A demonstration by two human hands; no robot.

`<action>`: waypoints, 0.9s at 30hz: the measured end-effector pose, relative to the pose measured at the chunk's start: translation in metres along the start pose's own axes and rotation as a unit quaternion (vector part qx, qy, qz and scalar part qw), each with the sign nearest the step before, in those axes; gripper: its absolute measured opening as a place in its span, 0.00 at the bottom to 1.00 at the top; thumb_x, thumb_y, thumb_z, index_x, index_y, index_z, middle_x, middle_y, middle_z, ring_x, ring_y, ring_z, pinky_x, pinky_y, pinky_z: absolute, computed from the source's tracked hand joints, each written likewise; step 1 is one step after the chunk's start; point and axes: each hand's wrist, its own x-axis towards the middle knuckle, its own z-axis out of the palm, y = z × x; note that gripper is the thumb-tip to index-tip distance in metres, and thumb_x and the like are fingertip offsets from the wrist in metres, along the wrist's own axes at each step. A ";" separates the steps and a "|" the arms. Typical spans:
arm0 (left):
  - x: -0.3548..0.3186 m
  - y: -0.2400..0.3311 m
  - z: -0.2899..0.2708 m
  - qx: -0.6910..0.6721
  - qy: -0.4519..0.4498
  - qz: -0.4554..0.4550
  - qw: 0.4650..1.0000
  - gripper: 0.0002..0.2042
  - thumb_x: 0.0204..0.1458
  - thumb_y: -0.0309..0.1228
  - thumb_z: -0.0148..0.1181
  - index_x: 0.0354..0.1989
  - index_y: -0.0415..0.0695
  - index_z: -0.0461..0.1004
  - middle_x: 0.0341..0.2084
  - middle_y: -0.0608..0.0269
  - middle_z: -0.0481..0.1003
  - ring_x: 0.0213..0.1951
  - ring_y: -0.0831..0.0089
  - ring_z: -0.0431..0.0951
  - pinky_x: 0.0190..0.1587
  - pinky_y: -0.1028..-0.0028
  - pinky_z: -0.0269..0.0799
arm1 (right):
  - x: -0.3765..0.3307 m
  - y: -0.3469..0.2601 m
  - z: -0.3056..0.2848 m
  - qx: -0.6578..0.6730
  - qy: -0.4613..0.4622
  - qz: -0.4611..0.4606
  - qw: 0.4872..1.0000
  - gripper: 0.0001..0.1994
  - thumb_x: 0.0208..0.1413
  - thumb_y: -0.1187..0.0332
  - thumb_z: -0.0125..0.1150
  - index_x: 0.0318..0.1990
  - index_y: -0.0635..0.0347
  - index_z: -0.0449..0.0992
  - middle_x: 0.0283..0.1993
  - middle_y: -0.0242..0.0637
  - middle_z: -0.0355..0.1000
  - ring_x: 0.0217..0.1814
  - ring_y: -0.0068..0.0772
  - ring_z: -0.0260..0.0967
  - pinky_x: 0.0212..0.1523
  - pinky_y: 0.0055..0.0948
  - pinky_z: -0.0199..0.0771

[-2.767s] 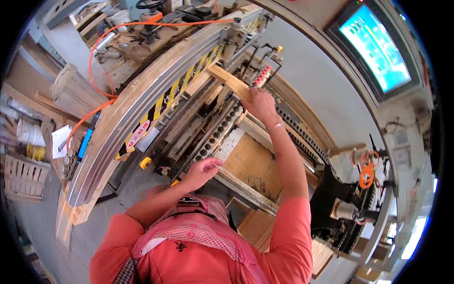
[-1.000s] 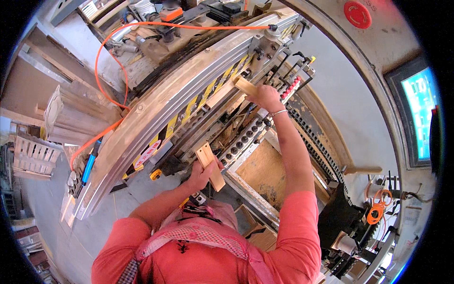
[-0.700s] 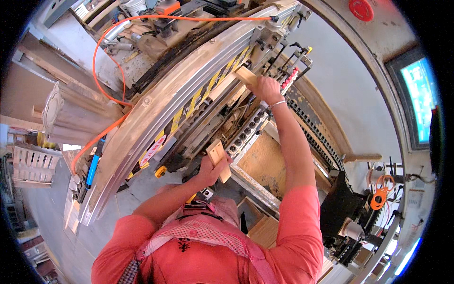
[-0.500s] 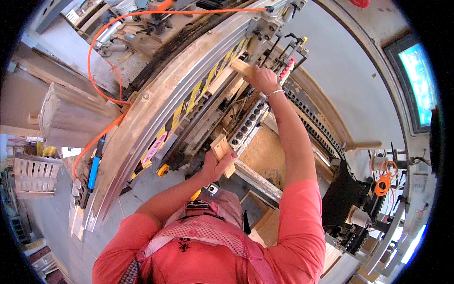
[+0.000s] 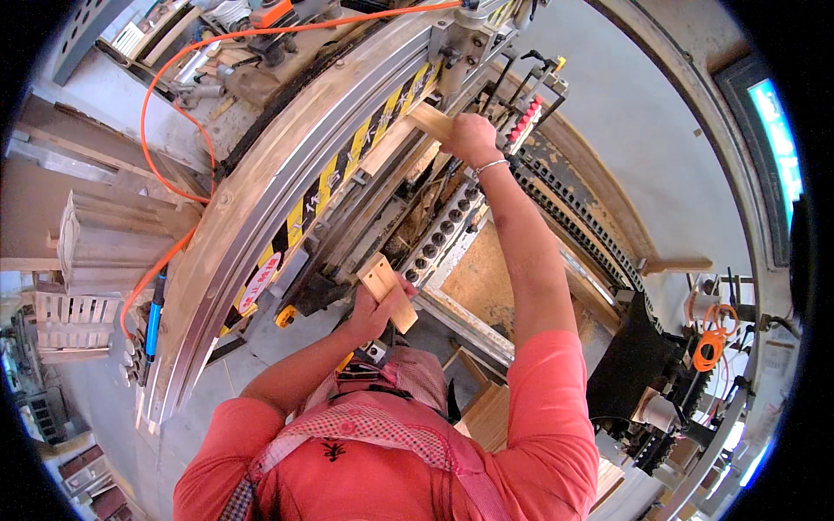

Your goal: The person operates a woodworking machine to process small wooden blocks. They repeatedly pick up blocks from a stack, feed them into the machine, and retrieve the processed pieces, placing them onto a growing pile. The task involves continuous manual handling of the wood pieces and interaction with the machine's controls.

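My left hand [image 5: 380, 314] is closed around a short, flat wooden block [image 5: 382, 286] with small dark holes near its upper end, held tilted in front of my body. Farther off, my right hand [image 5: 473, 139] grips the near end of another short wooden piece [image 5: 429, 121]. That piece lies at the machine's bed, beside a pale wooden strip [image 5: 387, 148] along the yellow-and-black striped rail [image 5: 330, 178]. My right fingers are partly hidden behind the hand. A bracelet circles my right wrist.
A row of black round fittings [image 5: 447, 227] runs between my hands, beside a sawdust-covered panel [image 5: 478, 271]. An orange hose [image 5: 144, 122] loops over the curved machine beam [image 5: 252, 187]. At the right stand a lit screen [image 5: 776, 143] and a black cable chain [image 5: 638, 347].
The whole view has shifted a little. The block in my left hand has turned to show more of its holed face. My right hand still grips its piece at the machine.
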 end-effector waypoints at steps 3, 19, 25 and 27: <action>0.001 0.005 0.003 -0.007 0.004 0.003 1.000 0.09 0.54 0.29 0.46 0.37 0.36 0.66 0.31 0.57 0.71 0.35 0.73 0.73 0.40 0.72 0.70 | 0.001 0.000 -0.001 -0.003 -0.007 0.007 1.000 0.16 0.32 0.59 0.65 0.30 0.58 0.78 0.34 0.44 0.74 0.38 0.42 0.73 0.40 0.36 0.74; -0.001 -0.008 -0.005 -0.022 -0.008 0.002 1.000 0.10 0.53 0.30 0.45 0.39 0.37 0.64 0.33 0.57 0.71 0.37 0.72 0.73 0.41 0.70 0.69 | 0.008 -0.008 -0.003 -0.019 -0.008 0.017 1.000 0.15 0.32 0.60 0.66 0.30 0.57 0.78 0.32 0.42 0.75 0.37 0.42 0.74 0.38 0.35 0.75; 0.000 -0.011 -0.004 -0.040 0.003 0.004 0.999 0.09 0.53 0.28 0.44 0.38 0.36 0.64 0.33 0.57 0.72 0.36 0.73 0.73 0.39 0.72 0.69 | 0.012 -0.012 -0.003 -0.025 -0.007 0.008 1.000 0.15 0.31 0.60 0.66 0.29 0.57 0.78 0.31 0.42 0.75 0.36 0.42 0.74 0.37 0.36 0.75; 0.000 -0.012 -0.004 -0.038 0.003 0.004 0.999 0.08 0.54 0.28 0.44 0.38 0.36 0.65 0.33 0.57 0.72 0.35 0.74 0.73 0.39 0.72 0.69 | 0.013 -0.011 0.000 -0.021 -0.007 0.001 1.000 0.15 0.31 0.59 0.66 0.29 0.57 0.78 0.31 0.42 0.75 0.35 0.42 0.74 0.36 0.36 0.75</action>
